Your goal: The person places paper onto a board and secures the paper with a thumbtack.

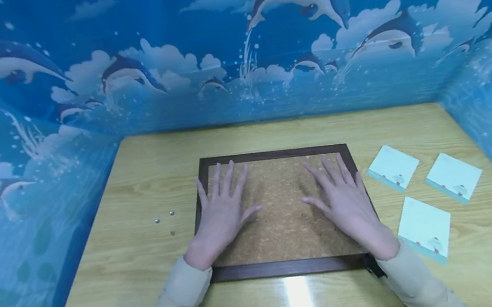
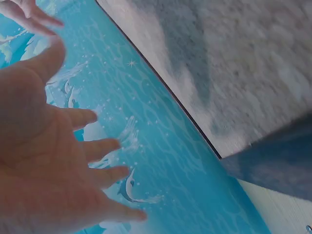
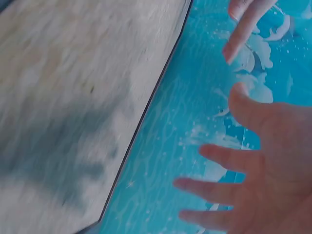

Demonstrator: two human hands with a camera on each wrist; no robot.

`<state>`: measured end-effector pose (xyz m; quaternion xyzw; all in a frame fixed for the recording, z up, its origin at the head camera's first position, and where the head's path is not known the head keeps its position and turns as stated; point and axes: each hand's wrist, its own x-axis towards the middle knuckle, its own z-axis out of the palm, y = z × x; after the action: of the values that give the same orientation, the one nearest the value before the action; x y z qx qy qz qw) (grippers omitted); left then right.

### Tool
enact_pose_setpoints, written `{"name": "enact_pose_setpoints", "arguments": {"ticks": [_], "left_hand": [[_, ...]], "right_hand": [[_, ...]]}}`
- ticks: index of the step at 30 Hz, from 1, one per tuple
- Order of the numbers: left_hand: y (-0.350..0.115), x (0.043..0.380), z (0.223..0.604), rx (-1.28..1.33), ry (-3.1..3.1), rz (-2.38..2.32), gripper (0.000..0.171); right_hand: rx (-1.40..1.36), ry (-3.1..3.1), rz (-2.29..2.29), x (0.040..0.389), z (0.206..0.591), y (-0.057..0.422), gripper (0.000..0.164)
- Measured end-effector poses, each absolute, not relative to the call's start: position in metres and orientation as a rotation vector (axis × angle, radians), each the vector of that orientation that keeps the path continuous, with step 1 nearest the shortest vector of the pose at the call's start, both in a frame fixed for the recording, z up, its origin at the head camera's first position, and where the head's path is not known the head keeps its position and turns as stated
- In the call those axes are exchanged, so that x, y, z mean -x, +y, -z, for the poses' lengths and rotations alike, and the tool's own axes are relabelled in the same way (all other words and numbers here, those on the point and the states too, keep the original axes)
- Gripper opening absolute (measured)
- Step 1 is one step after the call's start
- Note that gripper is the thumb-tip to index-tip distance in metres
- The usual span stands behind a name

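Observation:
A cork board (image 1: 283,211) in a dark brown frame (image 1: 287,268) lies flat on the wooden table. Over its left part, my left hand (image 1: 221,213) is spread palm down with straight fingers, casting a shadow on the cork. My right hand (image 1: 344,202) is spread the same way over the right part. Both wrist views show a gap between each palm and the cork, the left hand (image 2: 53,151) and right hand (image 3: 273,161) holding nothing.
Right of the board lie three pale green sticky note pads, a left one (image 1: 393,166), a right one (image 1: 453,175) and a nearer one (image 1: 425,225). Several small metallic pieces (image 1: 171,213) lie left of the board. Blue dolphin-print curtains (image 1: 233,70) surround the table (image 1: 160,153).

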<state>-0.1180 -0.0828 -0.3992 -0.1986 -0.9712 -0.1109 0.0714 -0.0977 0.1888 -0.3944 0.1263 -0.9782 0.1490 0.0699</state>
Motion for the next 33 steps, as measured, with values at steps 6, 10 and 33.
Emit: {"name": "enact_pose_setpoints", "arguments": {"ticks": [6, 10, 33], "left_hand": [[-0.097, 0.120, 0.396, 0.609, -2.896, 0.468, 0.042], [-0.110, 0.121, 0.397, 0.606, -2.847, 0.543, 0.021], [-0.166, 0.108, 0.419, 0.694, -3.029, 0.487, 0.055]], "right_hand": [[-0.409, -2.727, -0.549, 0.094, 0.392, 0.223, 0.037], [-0.275, -2.638, -0.546, 0.085, 0.388, 0.259, 0.022], [0.064, -3.379, -0.390, 0.057, 0.418, 0.416, 0.095]]}}
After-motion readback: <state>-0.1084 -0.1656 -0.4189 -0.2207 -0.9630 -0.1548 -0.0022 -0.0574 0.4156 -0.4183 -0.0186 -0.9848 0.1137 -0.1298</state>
